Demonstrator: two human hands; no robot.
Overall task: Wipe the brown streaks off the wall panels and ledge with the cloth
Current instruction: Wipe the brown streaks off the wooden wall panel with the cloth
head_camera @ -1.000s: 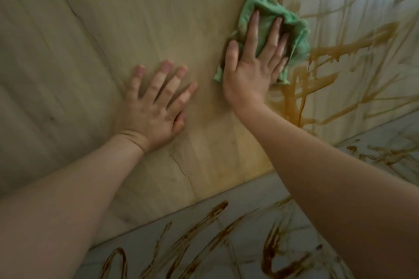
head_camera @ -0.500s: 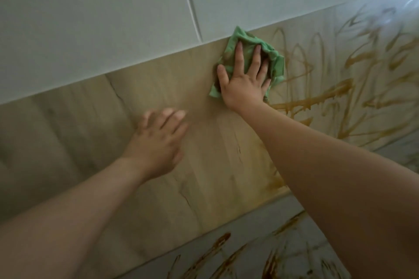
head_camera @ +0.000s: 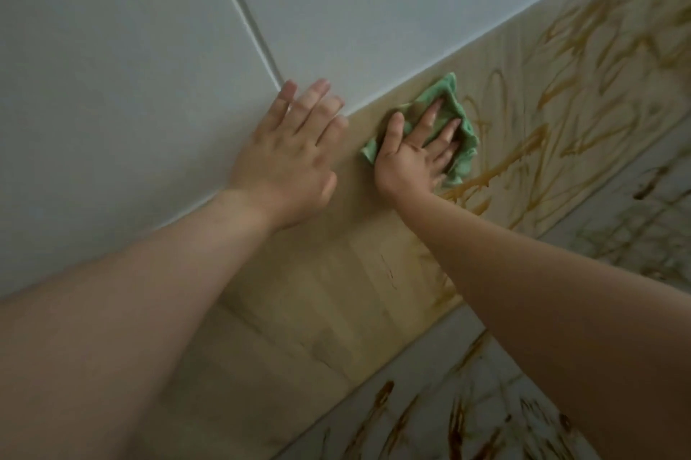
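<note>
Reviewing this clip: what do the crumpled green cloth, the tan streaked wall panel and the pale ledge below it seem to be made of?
Green cloth: soft, likely microfibre; it bunches into folds under the right hand.
Tan wall panel: probably wood-look tile or laminate; straight faint grain, smooth matte face.
Pale ledge: seemingly marble or marble-look tile; grey veining and slight sheen under brown streaks.

A tiled home interior: white wall tiles (head_camera: 112, 67) above both hands, beige panels (head_camera: 336, 291) and marbled ledge (head_camera: 430, 403) below.

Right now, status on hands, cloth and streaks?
Right hand flat on green cloth, pressing it to tan panel. Left hand bare, braced on wall. Brown streaks remain right of cloth and on ledge. Nothing obstructing.
</note>
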